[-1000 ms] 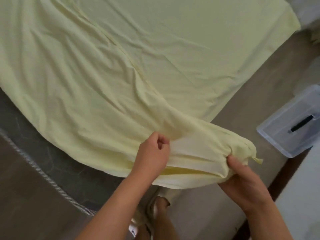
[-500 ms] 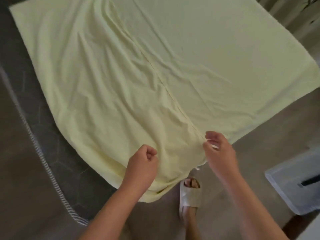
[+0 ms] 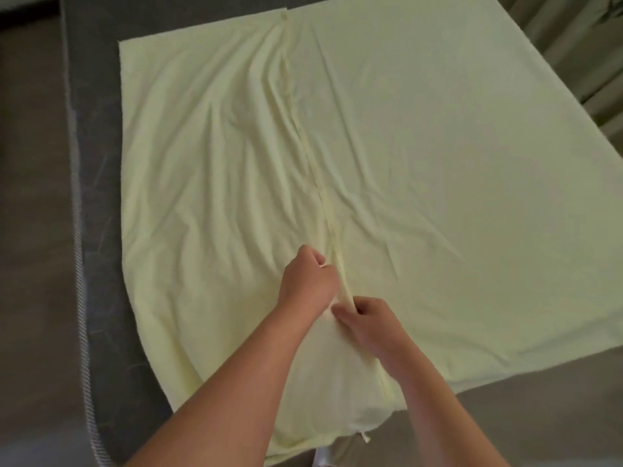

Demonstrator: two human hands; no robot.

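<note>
A pale yellow sheet (image 3: 421, 170) lies spread over a dark mattress, creased on its left half. A hemmed edge (image 3: 303, 129) of the folded-over left half runs from the far side down towards me. My left hand (image 3: 308, 281) is curled into a fist just left of that edge and grips the cloth there. My right hand (image 3: 367, 326) sits close behind it, fingers curled, pinching the hem from the right. The near corner of the sheet hangs over the mattress edge below my forearms.
The dark grey mattress (image 3: 97, 203) shows bare along the left, with a striped piping edge (image 3: 79, 264). Brown floor lies at the far left. Curtains (image 3: 580, 55) hang at the upper right. A pale slipper (image 3: 322, 461) peeks out at the bottom.
The view has swung upward over the bed. Both hands moved in from the sheet's near corner to the middle hem, and the right hand came across to just behind the left.
</note>
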